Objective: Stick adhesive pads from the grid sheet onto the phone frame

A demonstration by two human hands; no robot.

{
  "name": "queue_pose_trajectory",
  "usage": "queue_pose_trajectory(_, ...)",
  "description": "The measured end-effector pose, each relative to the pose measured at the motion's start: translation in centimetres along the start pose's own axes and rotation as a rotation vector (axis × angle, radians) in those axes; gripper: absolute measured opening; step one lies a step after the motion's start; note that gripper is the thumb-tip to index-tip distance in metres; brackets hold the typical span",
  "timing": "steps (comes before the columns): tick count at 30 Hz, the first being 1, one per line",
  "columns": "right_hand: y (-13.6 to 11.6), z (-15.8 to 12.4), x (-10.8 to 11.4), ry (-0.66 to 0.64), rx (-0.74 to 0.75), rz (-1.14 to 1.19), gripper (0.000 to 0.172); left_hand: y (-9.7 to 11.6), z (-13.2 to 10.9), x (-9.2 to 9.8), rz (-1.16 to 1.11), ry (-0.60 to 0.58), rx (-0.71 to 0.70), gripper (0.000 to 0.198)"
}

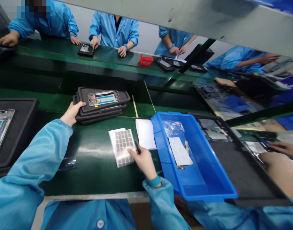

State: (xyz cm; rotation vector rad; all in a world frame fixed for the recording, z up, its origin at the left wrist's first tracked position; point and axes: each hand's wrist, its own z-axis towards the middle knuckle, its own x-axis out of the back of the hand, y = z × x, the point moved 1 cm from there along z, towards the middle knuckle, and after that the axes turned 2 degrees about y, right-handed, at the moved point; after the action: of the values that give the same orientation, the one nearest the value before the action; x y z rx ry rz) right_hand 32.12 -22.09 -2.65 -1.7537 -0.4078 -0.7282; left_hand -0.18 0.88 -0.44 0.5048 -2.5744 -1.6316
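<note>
My left hand (73, 112) is closed on the left edge of a black foam tray (82, 95), the top one of a stack. In that tray lies a phone frame (104, 97) with blue strips and a small yellow tab. My right hand (144, 161) holds a slim dark pen-like tool (137, 147), its exact kind unclear. The fingertips of this hand rest at the right edge of a sheet of small grey rectangular stickers (124, 143). Beneath that sheet, a white sheet (112, 135) shows along its left side.
Right of my hand are a white paper (145, 134) and a blue bin (204, 172) holding clear plastic and a white card. At far left stands another black tray (21, 127) with a phone frame. Co-workers in blue coats work across the bench and at right.
</note>
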Motion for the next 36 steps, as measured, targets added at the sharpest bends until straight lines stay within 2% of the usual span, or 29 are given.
queue_pose_trajectory(2, 1.5, 0.4, 2.1, 0.111, -0.031, -0.063, 0.041, 0.5, -0.3, 1.6, 0.047, -0.051, 0.008, 0.046)
queue_pose_trajectory(5, 2.9, 0.9, 3.6, 0.179, -0.056, -0.101, 0.046, 1.2, -0.9, 3.1, 0.136, -0.175, 0.070, 0.048)
queue_pose_trajectory(10, 3.3, 0.5, 3.6, 0.183, -0.061, -0.097, 0.046, 1.9, -1.9, 3.8, 0.276, -0.379, 0.207, 0.066)
queue_pose_trajectory(14, 3.5, -0.7, 3.3, 0.129, -0.069, -0.093, 0.040, 2.3, -1.7, 3.5, 0.360, -0.464, 0.324, 0.072)
queue_pose_trajectory(18, 3.8, -2.5, 3.8, 0.058, -0.089, -0.110, 0.034, 3.5, -0.2, 3.4, 0.412, -0.467, 0.418, 0.073)
queue_pose_trajectory(23, 4.0, -4.6, 3.8, 0.134, -0.147, -0.227, 0.037, 5.2, 1.7, 3.2, 0.444, -0.413, 0.464, 0.059)
queue_pose_trajectory(25, 4.1, -5.0, 3.5, 0.166, -0.179, -0.220, 0.037, 5.5, 1.9, 2.6, 0.446, -0.385, 0.431, 0.063)
queue_pose_trajectory(29, 4.6, -5.5, 3.3, 0.204, -0.230, -0.232, 0.035, 5.7, 1.9, 1.5, 0.460, -0.371, 0.326, 0.084)
queue_pose_trajectory(33, 4.7, -6.4, 3.5, 0.326, -0.223, -0.237, 0.038, 5.7, 2.6, 1.8, 0.499, -0.365, 0.468, 0.088)
queue_pose_trajectory(36, 4.5, -7.2, 3.5, 0.422, -0.222, -0.241, 0.039, 5.8, 3.9, 2.8, 0.503, -0.355, 0.456, 0.092)
